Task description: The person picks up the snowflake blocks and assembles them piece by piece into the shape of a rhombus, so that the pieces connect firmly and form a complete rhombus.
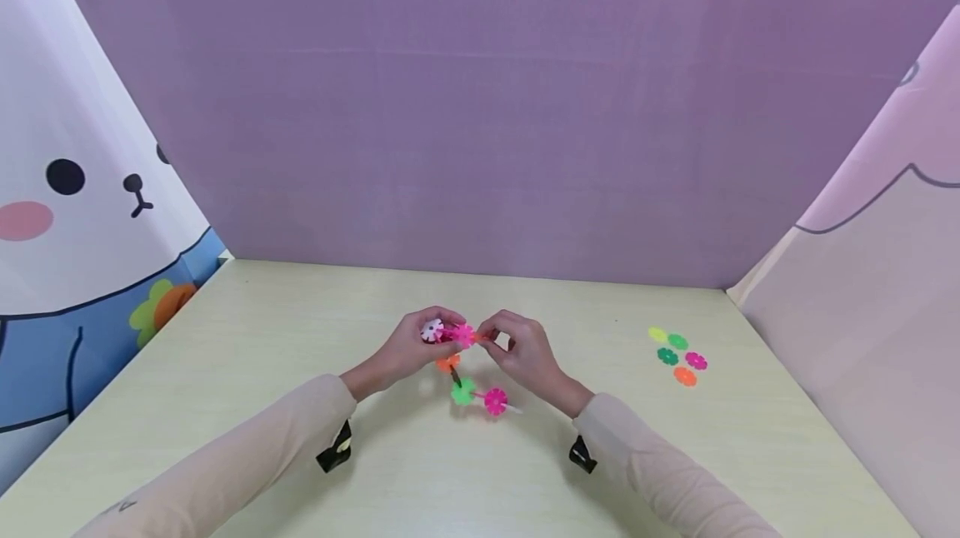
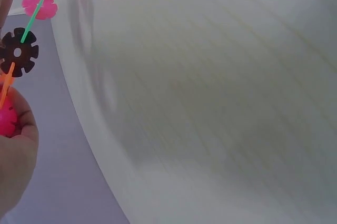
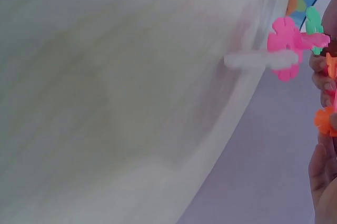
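Observation:
Near the middle of the table, my left hand (image 1: 405,348) holds a linked chain of notched plastic snowflake discs. A pink disc (image 1: 464,336) shows at its fingertips, with a white disc (image 1: 431,331) against the fingers. Below the hand the chain hangs down through an orange disc (image 1: 448,363), a dark brown disc (image 2: 29,51), a green disc (image 1: 463,392) and another pink disc (image 1: 496,402), ending in a white one seen edge-on. My right hand (image 1: 528,355) pinches an orange disc (image 3: 323,121) right at the held pink disc's edge; its fingers partly hide it.
Several loose discs lie on the right of the table: yellow (image 1: 657,335), light green (image 1: 678,341), dark green (image 1: 667,356), pink (image 1: 696,361) and orange (image 1: 685,376). A purple panel (image 1: 480,146) stands behind the table (image 1: 300,296), and printed cloths hang at both sides.

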A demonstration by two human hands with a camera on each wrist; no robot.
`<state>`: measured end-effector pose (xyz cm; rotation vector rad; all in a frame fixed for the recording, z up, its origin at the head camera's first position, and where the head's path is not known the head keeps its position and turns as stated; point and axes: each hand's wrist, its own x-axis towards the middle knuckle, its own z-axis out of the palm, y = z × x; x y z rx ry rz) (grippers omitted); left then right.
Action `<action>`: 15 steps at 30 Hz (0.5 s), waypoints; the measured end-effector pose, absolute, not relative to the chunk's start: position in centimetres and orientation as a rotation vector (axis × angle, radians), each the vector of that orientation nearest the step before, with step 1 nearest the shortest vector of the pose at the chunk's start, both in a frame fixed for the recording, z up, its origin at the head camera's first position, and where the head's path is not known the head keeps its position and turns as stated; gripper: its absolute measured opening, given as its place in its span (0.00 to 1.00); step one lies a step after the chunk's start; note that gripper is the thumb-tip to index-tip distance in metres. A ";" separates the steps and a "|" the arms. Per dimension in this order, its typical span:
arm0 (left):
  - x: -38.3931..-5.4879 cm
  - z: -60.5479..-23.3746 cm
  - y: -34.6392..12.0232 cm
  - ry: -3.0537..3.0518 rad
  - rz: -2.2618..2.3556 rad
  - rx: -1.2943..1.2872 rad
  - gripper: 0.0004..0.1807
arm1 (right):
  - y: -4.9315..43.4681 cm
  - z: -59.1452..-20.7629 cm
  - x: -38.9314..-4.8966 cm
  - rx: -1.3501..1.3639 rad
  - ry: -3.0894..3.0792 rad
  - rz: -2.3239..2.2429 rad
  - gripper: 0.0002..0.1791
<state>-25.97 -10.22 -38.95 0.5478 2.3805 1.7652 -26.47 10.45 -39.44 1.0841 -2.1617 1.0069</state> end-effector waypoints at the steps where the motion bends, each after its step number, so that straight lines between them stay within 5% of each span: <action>1: -26.0 -39.0 -10.2 2.378 1.768 0.553 0.20 | 10.5 -39.4 -26.5 1.085 -2.176 1.006 0.07; 15: -26.1 -38.8 -10.7 2.370 1.782 0.598 0.19 | 14.8 -39.8 -27.0 0.950 -2.394 0.981 0.13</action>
